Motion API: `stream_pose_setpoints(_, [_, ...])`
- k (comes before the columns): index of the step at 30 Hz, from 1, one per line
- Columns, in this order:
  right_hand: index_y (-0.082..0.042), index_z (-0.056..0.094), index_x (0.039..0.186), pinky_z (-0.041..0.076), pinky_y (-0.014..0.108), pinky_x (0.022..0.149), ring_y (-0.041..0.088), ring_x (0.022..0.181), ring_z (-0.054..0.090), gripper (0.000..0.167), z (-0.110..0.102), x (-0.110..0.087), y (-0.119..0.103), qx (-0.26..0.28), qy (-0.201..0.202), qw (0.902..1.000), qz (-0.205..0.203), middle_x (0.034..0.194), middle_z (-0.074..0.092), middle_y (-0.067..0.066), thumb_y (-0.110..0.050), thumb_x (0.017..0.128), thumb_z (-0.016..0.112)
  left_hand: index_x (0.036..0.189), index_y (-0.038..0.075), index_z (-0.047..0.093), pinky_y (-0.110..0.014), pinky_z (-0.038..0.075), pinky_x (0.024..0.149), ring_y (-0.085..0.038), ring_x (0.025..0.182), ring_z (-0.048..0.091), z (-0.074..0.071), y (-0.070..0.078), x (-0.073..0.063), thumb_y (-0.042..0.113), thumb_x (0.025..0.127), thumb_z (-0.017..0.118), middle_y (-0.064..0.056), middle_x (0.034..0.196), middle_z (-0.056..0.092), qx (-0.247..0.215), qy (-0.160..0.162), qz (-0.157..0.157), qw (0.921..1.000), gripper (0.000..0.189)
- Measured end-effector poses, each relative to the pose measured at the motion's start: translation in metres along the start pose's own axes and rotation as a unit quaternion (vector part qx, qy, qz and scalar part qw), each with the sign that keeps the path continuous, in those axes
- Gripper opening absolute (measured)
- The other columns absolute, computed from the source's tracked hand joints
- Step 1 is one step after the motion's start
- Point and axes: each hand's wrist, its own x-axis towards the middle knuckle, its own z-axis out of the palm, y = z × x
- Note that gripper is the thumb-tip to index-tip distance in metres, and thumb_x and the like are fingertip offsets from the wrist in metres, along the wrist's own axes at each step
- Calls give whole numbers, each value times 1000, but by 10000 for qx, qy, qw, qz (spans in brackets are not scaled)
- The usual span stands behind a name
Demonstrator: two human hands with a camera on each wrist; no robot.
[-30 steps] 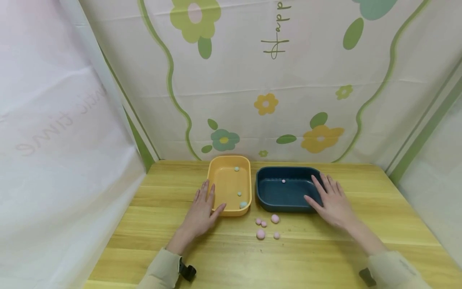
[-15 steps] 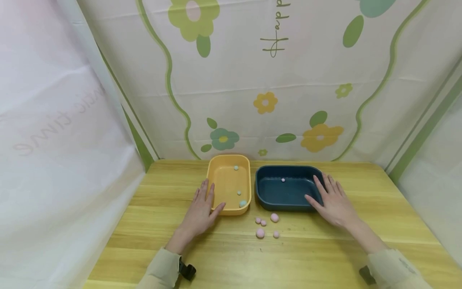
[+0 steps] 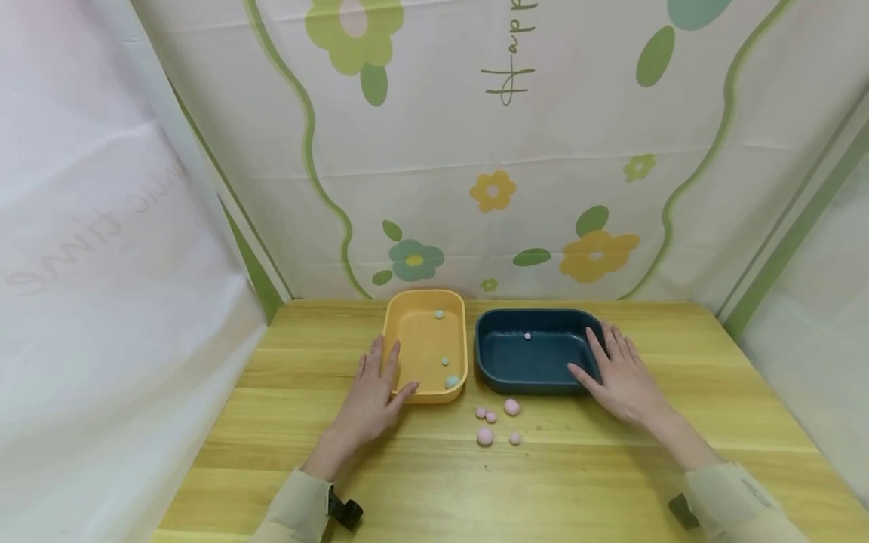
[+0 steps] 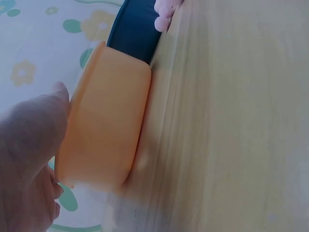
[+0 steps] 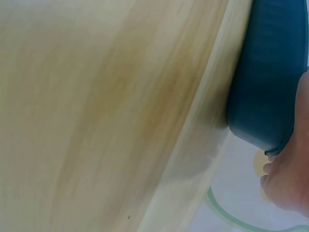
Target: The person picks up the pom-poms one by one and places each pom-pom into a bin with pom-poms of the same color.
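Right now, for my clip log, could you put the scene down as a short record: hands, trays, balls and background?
Left hand: fingers spread, at the left side of the yellow tray
Right hand: fingers spread, at the right end of the dark blue tray
In yellow tray: three pale blue-green balls
In dark blue tray: one small pink ball
On wooden table: five pink balls, on the person's side of the trays
Background: white flower-printed cloth
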Motion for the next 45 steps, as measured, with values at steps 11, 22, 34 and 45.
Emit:
stream_pose_setpoints(11, [2, 18, 174, 9, 68, 139, 57, 168, 9, 95, 2, 1, 2, -40, 25, 10000, -11, 182, 2, 34, -61, 112, 50, 173, 4, 30, -61, 21, 138, -42, 171, 22, 7, 14, -8, 43, 109, 68, -25, 182, 17, 147, 287, 838, 9960, 84])
stream_pose_setpoints(22, [3, 17, 174, 6, 68, 139, 58, 168, 7, 93, -1, 0, -1, -83, -58, 9999, -26, 181, 0, 34, -60, 113, 48, 169, 3, 40, -60, 32, 135, -41, 168, 31, 13, 30, -16, 34, 106, 75, -22, 181, 27, -44, 586, 1528, 9865, 78])
stream_pose_setpoints(34, [3, 16, 174, 6, 68, 139, 58, 168, 6, 93, 1, 1, -2, -145, -133, 9998, -7, 181, 0, 34, -61, 114, 46, 156, 7, 60, -60, 47, 125, -41, 154, 53, 29, 37, -17, 20, 98, 84, -19, 169, 50, -322, 1390, 2498, 9577, 64])
stream_pose_setpoints(45, [3, 15, 174, 4, 68, 139, 57, 169, 3, 93, 3, 1, 1, -46, -127, 9999, 3, 181, -2, 34, -61, 114, 47, 145, 7, 69, -44, 55, 121, -35, 143, 64, 48, 47, -15, 15, 84, 95, -19, 152, 64, -629, 1661, 3198, 9307, 67])
